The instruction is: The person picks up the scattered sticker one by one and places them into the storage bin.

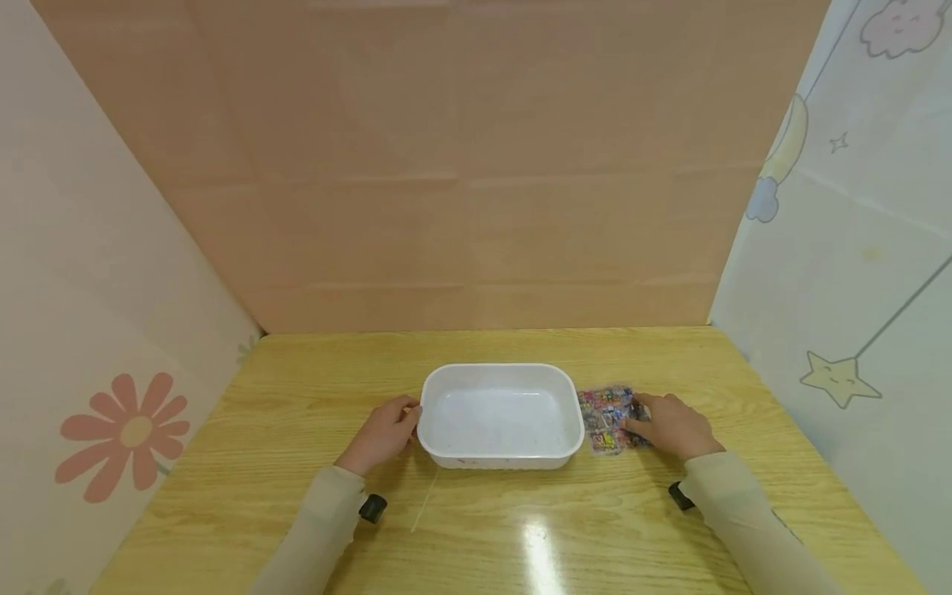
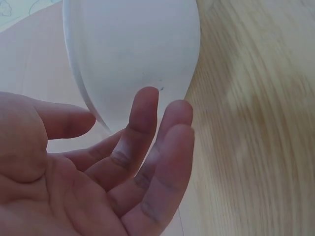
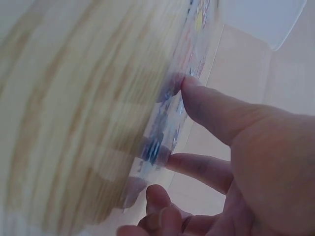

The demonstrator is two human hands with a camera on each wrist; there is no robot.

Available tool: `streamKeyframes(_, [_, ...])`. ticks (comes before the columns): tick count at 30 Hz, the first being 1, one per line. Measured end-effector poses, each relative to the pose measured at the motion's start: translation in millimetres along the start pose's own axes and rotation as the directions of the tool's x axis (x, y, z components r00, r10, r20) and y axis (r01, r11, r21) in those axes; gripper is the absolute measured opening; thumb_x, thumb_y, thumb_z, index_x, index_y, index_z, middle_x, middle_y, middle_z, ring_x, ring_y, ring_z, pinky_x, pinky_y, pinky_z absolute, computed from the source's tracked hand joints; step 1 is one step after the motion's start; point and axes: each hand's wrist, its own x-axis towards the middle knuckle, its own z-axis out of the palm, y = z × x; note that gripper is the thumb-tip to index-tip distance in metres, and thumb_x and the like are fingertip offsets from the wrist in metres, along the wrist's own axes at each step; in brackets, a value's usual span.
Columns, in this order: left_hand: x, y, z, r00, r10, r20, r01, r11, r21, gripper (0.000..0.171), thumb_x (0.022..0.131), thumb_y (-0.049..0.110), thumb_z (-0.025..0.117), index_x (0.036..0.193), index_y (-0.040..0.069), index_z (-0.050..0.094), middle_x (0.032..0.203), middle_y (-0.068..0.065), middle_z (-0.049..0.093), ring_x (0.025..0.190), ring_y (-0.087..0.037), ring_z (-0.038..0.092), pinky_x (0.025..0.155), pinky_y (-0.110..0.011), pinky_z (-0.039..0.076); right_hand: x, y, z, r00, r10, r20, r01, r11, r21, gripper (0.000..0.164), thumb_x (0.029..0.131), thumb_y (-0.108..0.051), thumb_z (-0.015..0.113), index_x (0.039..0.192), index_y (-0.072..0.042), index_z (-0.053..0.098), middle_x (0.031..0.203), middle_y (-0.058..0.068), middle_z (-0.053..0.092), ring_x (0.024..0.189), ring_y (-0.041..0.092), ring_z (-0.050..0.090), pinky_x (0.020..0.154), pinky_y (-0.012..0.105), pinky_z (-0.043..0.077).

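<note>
Head view: white basin [image 1: 498, 421] stands on the tabletop [image 1: 595, 521]; printed packet [image 1: 604, 416] lies just beside its right end. Left wrist view: left grip [image 2: 98, 167], fingers and thumb apart, sits at the basin, contact uncertain; basin looks light and stiff, best taken by the rim [image 2: 75, 69]. Right wrist view: right grip [image 3: 251, 157], digits apart, touches the packet, which appears thin, glossy, probably slippery; its edge suits holding.

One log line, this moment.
left hand: at left end of tub | right hand: touching packet | packet: right of tub | tub: upright on table
</note>
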Motion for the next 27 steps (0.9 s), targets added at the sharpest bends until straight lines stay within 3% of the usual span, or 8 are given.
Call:
streamKeyframes(7, [-1.1,-0.9,0.4,1.0,-0.006,0.015,0.006,1.0,-0.006,0.03,0.1,0.022,0.045,0.119,0.003,0.058,0.078,-0.008,0.06,0.063,-0.025,0.057,0.05,-0.029,0.046,-2.0,-2.2,-1.1,1.0,0.017,0.004,-0.017,1.0,0.002,0.073,0.086,-0.053,0.059,0.138,-0.002,0.046,0.123,0.036,0.049,0.099,0.047,0.054,0.048,0.038,0.044])
streamKeyframes(17, [1.2,-2.6,-2.0,0.998,0.001,0.06,0.0,1.0,-0.014,0.032,0.099,0.027,0.047,0.119,0.005,0.058,0.082,-0.009,0.061,0.066,-0.023,0.058,0.053,-0.03,0.047,0.0,0.4,2.5,0.999,0.049,0.009,-0.049,0.997,0.059,0.075,0.085,-0.054,0.06,0.137,-0.003,0.046,0.123,0.03,0.055,0.088,0.039,0.062,0.045,0.034,0.042])
streamKeyframes(22, [1.7,-3.7,-3.6,0.997,-0.011,0.07,0.012,1.0,-0.013,0.034,0.099,0.027,0.047,0.122,0.005,0.057,0.083,-0.008,0.061,0.068,-0.023,0.059,0.054,-0.031,0.049,1.1,2.5,4.5,0.998,0.067,0.003,-0.067,0.993,0.095,0.08,0.084,-0.056,0.06,0.139,-0.001,0.041,0.128,0.03,0.05,0.102,0.048,0.055,0.059,0.048,0.05])
streamKeyframes(27, [2.2,-2.0,-5.7,0.997,-0.005,0.072,0.007,1.0,-0.025,0.035,0.099,0.026,0.047,0.125,0.004,0.055,0.083,-0.006,0.062,0.071,-0.024,0.06,0.058,-0.031,0.049,1.2,3.6,2.5,0.994,0.11,0.011,-0.11,0.982,0.154,0.093,0.082,-0.057,0.061,0.141,0.007,0.03,0.128,0.033,0.048,0.11,0.052,0.049,0.078,0.062,0.045])
